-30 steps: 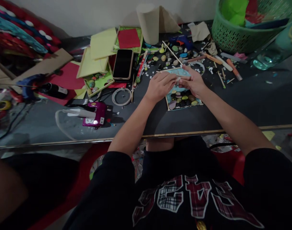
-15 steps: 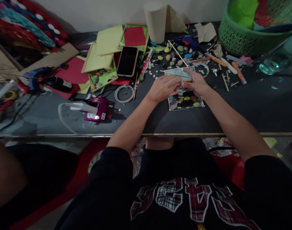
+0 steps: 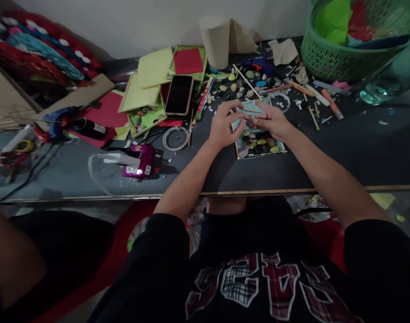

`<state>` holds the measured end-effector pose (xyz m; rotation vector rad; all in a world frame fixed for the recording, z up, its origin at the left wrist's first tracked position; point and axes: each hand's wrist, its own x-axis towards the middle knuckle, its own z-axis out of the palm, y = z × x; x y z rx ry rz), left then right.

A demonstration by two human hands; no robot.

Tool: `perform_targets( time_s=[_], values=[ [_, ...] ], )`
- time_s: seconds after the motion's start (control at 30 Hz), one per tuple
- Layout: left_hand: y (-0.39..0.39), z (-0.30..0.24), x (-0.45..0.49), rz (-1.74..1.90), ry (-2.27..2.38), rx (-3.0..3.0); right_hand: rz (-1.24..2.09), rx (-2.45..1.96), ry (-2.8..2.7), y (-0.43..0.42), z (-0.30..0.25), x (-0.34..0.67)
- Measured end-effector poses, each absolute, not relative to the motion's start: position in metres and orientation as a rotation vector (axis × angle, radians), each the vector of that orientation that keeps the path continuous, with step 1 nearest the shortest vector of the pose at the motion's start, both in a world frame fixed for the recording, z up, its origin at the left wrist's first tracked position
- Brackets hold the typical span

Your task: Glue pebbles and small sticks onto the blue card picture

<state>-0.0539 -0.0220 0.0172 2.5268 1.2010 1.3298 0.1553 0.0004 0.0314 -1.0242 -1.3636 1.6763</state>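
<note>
Both my hands meet over a small framed blue card (image 3: 258,150) whose near half is covered with several painted pebbles. My left hand (image 3: 225,125) is curled, its fingertips pinched toward the right hand. My right hand (image 3: 272,121) is closed too, and a small dark pebble (image 3: 249,121) sits between the fingertips of the two hands. A thin wooden stick (image 3: 247,110) shows just above the fingers, but I cannot tell which hand grips it.
A phone (image 3: 179,94) lies left of the card beside yellow and red paper sheets (image 3: 151,72) and a green tray of pebbles (image 3: 146,117). A tape ring (image 3: 175,137), a purple gadget (image 3: 140,165), a paper roll (image 3: 215,41), a blue glue gun (image 3: 258,63) and a green basket (image 3: 339,49) surround it.
My hands have lifted slightly off the card and turned; the left hand has curled upward, and the pebble now shows between the fingertips. The view shifted a little.
</note>
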Motion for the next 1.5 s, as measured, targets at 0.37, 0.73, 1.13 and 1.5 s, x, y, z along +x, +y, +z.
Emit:
perform_targets(
  time_s=[0.37,0.73,1.13,1.5],
  values=[
    [-0.012,0.01,-0.047,1.376,1.101,2.452,1.54,-0.91,-1.465,-0.001,0.033,0.155],
    [-0.024,0.006,-0.03,1.445,1.092,1.99,0.949,-0.929,-1.733,0.002,0.03,0.159],
    [-0.01,-0.002,-0.034,1.303,0.806,1.699,0.572,-0.912,-1.831,-0.006,0.023,0.154],
    [-0.006,-0.009,-0.032,1.235,0.955,1.806,0.57,-0.848,-2.118,-0.012,0.033,0.154]
  ],
)
